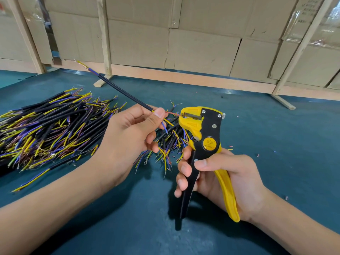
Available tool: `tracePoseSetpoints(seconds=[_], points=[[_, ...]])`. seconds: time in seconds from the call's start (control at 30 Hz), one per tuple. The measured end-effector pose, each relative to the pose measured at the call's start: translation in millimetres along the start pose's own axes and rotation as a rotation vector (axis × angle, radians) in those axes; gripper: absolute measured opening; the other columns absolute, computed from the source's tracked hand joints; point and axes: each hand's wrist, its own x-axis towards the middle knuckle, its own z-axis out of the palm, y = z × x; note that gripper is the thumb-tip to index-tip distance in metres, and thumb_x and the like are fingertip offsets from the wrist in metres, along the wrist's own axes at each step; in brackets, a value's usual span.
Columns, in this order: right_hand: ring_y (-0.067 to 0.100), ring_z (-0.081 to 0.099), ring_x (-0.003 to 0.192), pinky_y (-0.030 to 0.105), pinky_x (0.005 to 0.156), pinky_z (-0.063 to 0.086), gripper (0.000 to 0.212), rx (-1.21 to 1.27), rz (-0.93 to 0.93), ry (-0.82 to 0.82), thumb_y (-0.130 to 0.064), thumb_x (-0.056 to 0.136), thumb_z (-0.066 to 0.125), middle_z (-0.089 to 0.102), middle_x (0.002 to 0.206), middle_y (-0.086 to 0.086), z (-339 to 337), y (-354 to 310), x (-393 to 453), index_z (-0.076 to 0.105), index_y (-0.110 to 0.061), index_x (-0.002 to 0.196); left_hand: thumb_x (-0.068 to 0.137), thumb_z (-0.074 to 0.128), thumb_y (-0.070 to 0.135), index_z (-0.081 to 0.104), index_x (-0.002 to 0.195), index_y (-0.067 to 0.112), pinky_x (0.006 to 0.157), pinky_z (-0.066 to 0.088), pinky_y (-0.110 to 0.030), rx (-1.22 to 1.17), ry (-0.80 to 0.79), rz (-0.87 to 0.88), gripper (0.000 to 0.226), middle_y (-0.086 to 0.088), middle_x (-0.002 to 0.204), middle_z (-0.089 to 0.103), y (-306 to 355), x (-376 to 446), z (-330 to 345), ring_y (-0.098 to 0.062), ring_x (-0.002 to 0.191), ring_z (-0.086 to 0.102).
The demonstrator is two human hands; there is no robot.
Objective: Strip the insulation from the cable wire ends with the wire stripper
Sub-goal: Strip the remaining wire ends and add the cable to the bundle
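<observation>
Hands over teal mat (276, 137), left (127, 137) pinching cable (125, 92), right (230, 183) gripping stripper (202, 129), cardboard boxes (202, 50) behind

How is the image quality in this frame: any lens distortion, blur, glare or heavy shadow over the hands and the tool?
Head view: wide-angle bending shows in the wooden battens, which lean outward toward the edges. Left hand, right hand and wire stripper are sharp and evenly lit. Soft shadow falls on the blue table beneath the hands. Mild glare on the plastic wrap, top right.

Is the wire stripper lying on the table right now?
No, the right hand holds the wire stripper upright above the table.
</observation>
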Motion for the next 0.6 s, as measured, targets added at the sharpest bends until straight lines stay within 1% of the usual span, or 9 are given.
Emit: tracePoseSetpoints(seconds=[0.07, 0.17, 0.27, 0.37, 0.43, 0.53, 0.6], points=[[0.035, 0.061, 0.070, 0.050, 0.072, 0.055, 0.021, 0.000, 0.000, 0.014, -0.004, 0.074, 0.064, 0.057, 0.079, 0.018, 1, 0, 0, 0.065, -0.002, 0.096, 0.082, 0.070, 0.033, 0.074, 0.081, 0.010, 0.052, 0.043, -0.031, 0.017, -0.023, -0.006, 0.024, -0.020, 0.082, 0.054, -2, -1, 1, -0.015, 0.049, 0.041], [0.035, 0.060, 0.069, 0.050, 0.072, 0.055, 0.019, 0.012, 0.001, 0.021, -0.005, 0.076, 0.061, 0.057, 0.078, 0.017, 1, 0, 0, 0.064, -0.002, 0.095, 0.082, 0.070, 0.033, 0.076, 0.083, 0.015, 0.052, 0.044, -0.029, 0.017, -0.029, 0.008, 0.019, -0.016, 0.081, 0.057, -3, -2, 2, -0.014, 0.050, 0.042], [0.035, 0.061, 0.069, 0.051, 0.072, 0.056, 0.023, 0.005, 0.003, 0.009, -0.004, 0.072, 0.068, 0.057, 0.079, 0.018, 0, 0, 0, 0.064, -0.002, 0.095, 0.083, 0.070, 0.033, 0.076, 0.084, 0.017, 0.050, 0.044, -0.028, -0.016, -0.023, 0.014, 0.017, -0.010, 0.083, 0.062, -3, -3, 2, -0.013, 0.051, 0.040], [0.035, 0.061, 0.070, 0.051, 0.073, 0.055, 0.032, 0.007, -0.002, -0.018, -0.010, 0.070, 0.078, 0.057, 0.080, 0.018, 0, 1, 0, 0.064, -0.001, 0.097, 0.084, 0.069, 0.031, 0.074, 0.092, 0.010, 0.049, 0.043, -0.027, -0.048, -0.003, 0.034, 0.023, -0.006, 0.081, 0.062, -2, -4, 3, -0.013, 0.051, 0.038], [0.035, 0.061, 0.071, 0.051, 0.073, 0.055, 0.032, 0.005, -0.001, -0.030, -0.012, 0.071, 0.078, 0.057, 0.080, 0.018, 0, 0, 0, 0.063, -0.001, 0.097, 0.085, 0.069, 0.029, 0.074, 0.091, 0.010, 0.049, 0.042, -0.027, -0.041, -0.009, 0.063, 0.020, -0.006, 0.080, 0.062, -1, -6, 4, -0.014, 0.051, 0.037], [0.035, 0.061, 0.071, 0.050, 0.074, 0.055, 0.032, 0.004, -0.002, -0.042, -0.012, 0.072, 0.077, 0.057, 0.080, 0.018, 0, 0, 0, 0.063, -0.001, 0.098, 0.088, 0.072, 0.027, 0.076, 0.088, 0.016, 0.050, 0.043, -0.028, 0.009, -0.041, 0.097, 0.012, -0.004, 0.077, 0.062, -3, -9, 7, -0.015, 0.052, 0.037], [0.035, 0.062, 0.071, 0.050, 0.074, 0.055, 0.031, 0.000, -0.006, -0.049, -0.012, 0.073, 0.076, 0.058, 0.080, 0.018, -1, 0, 0, 0.063, -0.001, 0.098, 0.088, 0.071, 0.028, 0.077, 0.088, 0.017, 0.050, 0.043, -0.028, 0.032, -0.044, 0.105, 0.012, -0.003, 0.076, 0.063, -4, -12, 9, -0.014, 0.052, 0.038]])
